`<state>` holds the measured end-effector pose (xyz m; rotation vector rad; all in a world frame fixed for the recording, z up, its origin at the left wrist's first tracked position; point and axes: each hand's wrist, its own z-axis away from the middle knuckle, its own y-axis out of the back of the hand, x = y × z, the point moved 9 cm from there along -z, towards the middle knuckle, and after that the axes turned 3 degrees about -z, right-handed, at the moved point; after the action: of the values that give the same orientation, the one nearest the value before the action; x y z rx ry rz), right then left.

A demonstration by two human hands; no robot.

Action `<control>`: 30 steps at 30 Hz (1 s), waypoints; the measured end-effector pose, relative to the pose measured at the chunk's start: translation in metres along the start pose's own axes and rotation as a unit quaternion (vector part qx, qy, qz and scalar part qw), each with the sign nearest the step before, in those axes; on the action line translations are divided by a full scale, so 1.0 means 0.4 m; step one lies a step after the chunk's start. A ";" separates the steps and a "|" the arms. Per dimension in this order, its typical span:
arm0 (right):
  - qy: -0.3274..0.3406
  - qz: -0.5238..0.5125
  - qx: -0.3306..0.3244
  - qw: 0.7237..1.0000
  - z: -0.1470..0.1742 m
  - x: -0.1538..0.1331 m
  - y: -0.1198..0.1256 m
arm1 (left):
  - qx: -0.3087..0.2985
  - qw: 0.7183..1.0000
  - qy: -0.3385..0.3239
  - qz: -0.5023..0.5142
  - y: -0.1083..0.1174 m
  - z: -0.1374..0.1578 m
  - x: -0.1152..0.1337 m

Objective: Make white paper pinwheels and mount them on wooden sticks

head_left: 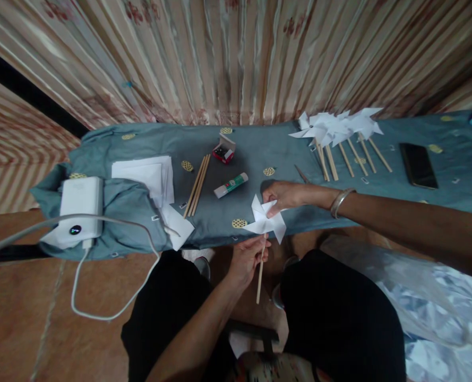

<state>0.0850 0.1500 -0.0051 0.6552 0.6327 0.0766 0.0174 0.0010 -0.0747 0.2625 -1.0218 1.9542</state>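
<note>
At the front edge of the cloth-covered table is a white paper pinwheel (264, 222) with a wooden stick (260, 281) pointing down from it. My left hand (247, 260) is closed round the stick just below the paper blades. Above, my right hand (281, 196) pinches a blade of the pinwheel from the upper right side. A glue stick (231, 185) lies left of my right hand, and small scissors (301, 174) lie just beyond it. Where the stick meets the paper is partly hidden.
Several finished pinwheels (335, 129) lie at the back right, near a dark phone (418, 165). To the left are loose wooden sticks (197, 185), a small red box (223, 151), stacked paper (144, 175) and a cabled power bank (81, 204). A plastic bag (435, 313) stands lower right.
</note>
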 end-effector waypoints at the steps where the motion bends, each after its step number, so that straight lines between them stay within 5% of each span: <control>1: -0.001 0.000 0.003 1.000 0.000 0.001 0.001 | 0.002 1.000 0.000 -0.001 0.000 0.001 0.000; 6: 0.001 -0.041 0.004 0.999 0.001 0.012 0.002 | 0.014 1.000 0.005 -0.007 -0.001 0.009 0.006; 10: 0.021 -0.182 0.055 0.981 0.038 0.024 0.029 | 0.008 1.000 -0.003 -0.004 -0.019 0.018 0.028; 16: 0.054 -0.361 0.302 0.881 0.173 0.082 0.089 | -0.008 1.000 -0.012 0.021 -0.055 0.020 0.049; 23: 0.029 -0.467 0.476 0.745 0.249 0.211 0.015 | -0.018 0.999 -0.018 0.034 -0.083 0.014 0.063; 30: 0.033 -0.463 0.494 0.736 0.275 0.230 0.011 | -0.030 0.999 -0.032 0.026 -0.149 0.021 0.118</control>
<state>0.2230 0.1174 0.0169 1.2832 1.0090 -1.2715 0.0350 0.0396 -0.0112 0.2674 -1.1374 1.9686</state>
